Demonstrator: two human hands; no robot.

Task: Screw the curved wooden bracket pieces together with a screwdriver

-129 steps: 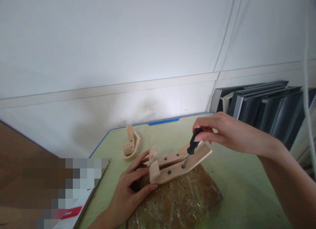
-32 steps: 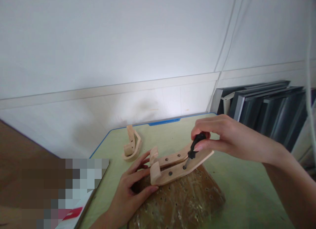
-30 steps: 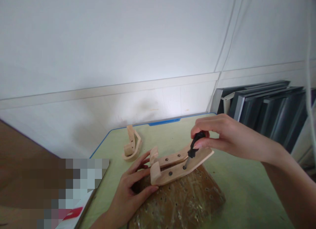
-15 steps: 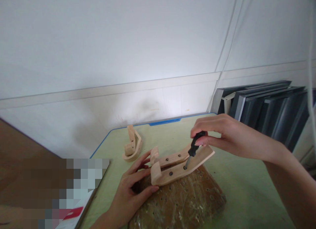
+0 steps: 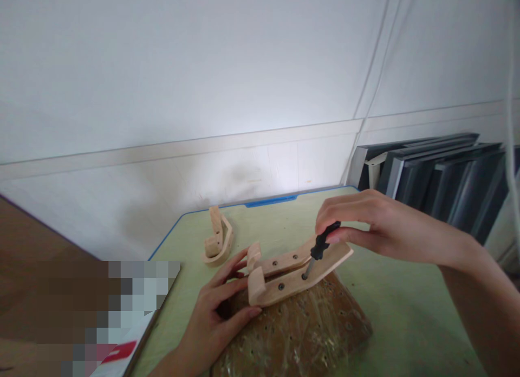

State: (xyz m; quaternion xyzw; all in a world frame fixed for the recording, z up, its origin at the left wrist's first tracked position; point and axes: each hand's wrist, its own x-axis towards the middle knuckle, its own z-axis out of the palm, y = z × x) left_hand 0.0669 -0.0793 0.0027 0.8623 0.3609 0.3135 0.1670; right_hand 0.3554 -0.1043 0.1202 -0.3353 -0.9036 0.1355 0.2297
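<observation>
A pale wooden bracket (image 5: 284,282) made of two curved strips with dark screws lies on a brown perforated board (image 5: 296,333). My right hand (image 5: 361,222) pinches the black handle of a small screwdriver (image 5: 319,249), whose tip stands in a screw hole of the near strip. My left hand (image 5: 219,312) grips the bracket's hooked left end, thumb below and fingers along its side, holding it against the board.
A second curved wooden bracket (image 5: 218,239) lies farther back on the green table (image 5: 390,296) with a blue edge. Dark grey panels (image 5: 439,176) lean at the right. A white wall runs behind. A red-and-white paper (image 5: 117,350) lies at the lower left.
My right hand's fingers have shifted slightly round the screwdriver handle, which stays upright in the same screw hole. The left hand and bracket have not moved.
</observation>
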